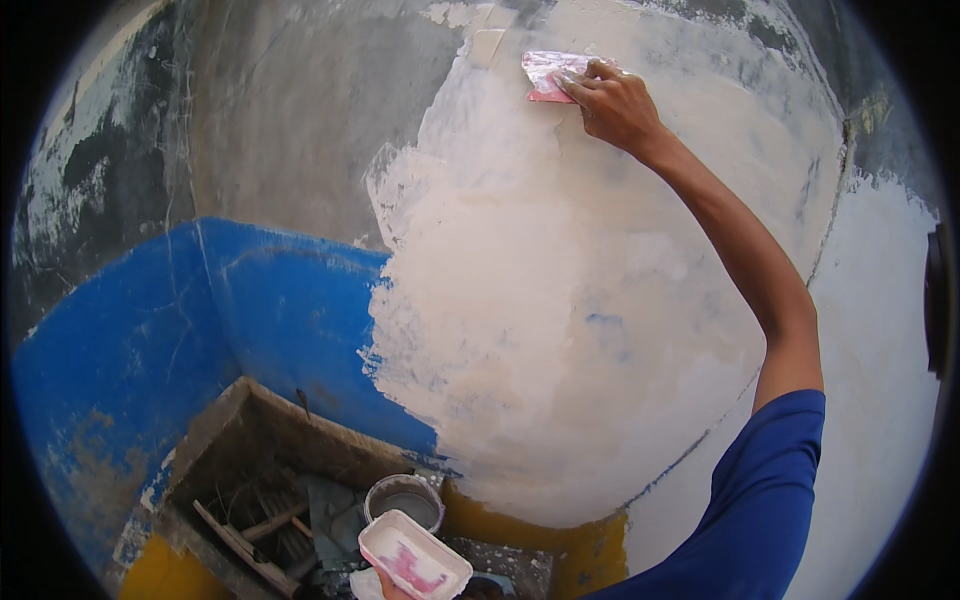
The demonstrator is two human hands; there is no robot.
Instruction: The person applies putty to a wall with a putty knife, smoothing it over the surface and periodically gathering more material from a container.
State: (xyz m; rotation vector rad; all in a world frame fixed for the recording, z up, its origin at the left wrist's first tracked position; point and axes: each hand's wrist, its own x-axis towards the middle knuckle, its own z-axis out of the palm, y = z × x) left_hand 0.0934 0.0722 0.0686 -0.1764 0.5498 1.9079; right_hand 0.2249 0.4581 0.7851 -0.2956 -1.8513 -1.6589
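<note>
High on the wall [480, 330], my right hand [615, 105] grips a pink putty spreader [548, 72] smeared with white. Its blade lies against or very close to the wall, within the cream putty [500, 230] that covers the middle. To its left is a thicker putty patch [488, 45]. At the bottom of the view, my left hand [390, 588] is closed around the edge of a white rectangular tub [370, 548], pink and whitish inside. Most of that hand is hidden below the tub and by the frame's edge.
Bare grey plaster [320, 120] and blue paint [300, 300] lie left of the putty. In the lower left, a concrete trough [245, 400] holds wood scraps [245, 550]. A round bucket [440, 490] stands behind the tub. A dark object [938, 300] is at the far right.
</note>
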